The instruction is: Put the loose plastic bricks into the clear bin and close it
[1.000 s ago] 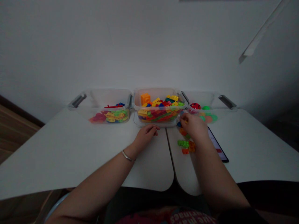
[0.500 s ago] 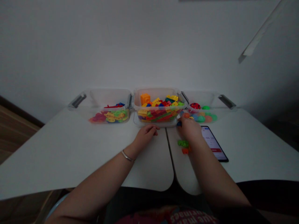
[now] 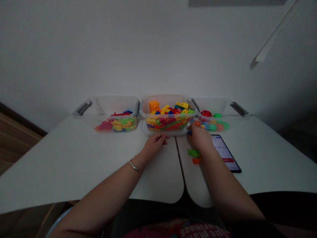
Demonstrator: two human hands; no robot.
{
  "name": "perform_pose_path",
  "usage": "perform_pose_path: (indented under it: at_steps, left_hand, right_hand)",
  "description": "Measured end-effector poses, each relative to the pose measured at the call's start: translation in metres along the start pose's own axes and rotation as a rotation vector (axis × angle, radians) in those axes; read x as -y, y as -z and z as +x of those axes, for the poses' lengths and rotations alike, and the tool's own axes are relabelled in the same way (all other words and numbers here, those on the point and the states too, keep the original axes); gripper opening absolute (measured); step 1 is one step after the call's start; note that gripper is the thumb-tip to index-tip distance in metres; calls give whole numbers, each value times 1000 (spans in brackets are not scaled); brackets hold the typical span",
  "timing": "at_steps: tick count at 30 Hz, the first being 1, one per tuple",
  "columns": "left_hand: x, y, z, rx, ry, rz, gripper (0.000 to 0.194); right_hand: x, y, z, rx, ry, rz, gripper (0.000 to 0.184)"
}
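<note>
My right hand [image 3: 201,137] is at the front right corner of the middle clear bin [image 3: 170,115], its fingers closed on a small blue toy brick [image 3: 189,132], mostly hidden by the fingers. Near that wrist, a green toy brick [image 3: 193,153] and an orange brick [image 3: 196,161] lie on the table, the orange one partly covered by my forearm. My left hand [image 3: 155,144] rests on the table before the middle bin, fingers loosely bent and a little apart, with nothing in it. Many coloured bricks fill that bin.
On the left, a clear bin [image 3: 99,109] holds red, yellow and green toy pieces. The right clear bin [image 3: 223,107] has coloured balls. A phone [image 3: 225,153] with a lit screen lies right of my forearm. A gap [image 3: 180,158] divides the white tabletops.
Both hands keep nearly the same place and pose. The view has shifted very slightly; nothing has visibly been picked up or let go.
</note>
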State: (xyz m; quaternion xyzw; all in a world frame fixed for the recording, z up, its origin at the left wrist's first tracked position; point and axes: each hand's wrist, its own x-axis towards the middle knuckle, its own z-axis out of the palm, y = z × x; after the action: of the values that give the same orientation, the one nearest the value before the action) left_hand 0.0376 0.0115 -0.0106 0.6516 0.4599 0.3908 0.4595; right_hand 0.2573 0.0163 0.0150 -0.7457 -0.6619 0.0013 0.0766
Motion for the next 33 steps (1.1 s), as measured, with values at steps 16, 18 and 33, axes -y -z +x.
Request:
perform_pose_path:
  at_steps: [16, 18, 33]
  left_hand:
    - [3, 0, 0, 11, -10, 12, 27]
    - [2, 0, 0, 11, -12, 10, 27]
    - [1, 1, 0, 12, -18, 37, 26]
  right_hand:
    - [11, 9, -9, -956, 407, 603, 2]
    - [14, 13, -8, -978, 460, 605, 4]
    - [54, 11, -9, -676, 421, 192, 46]
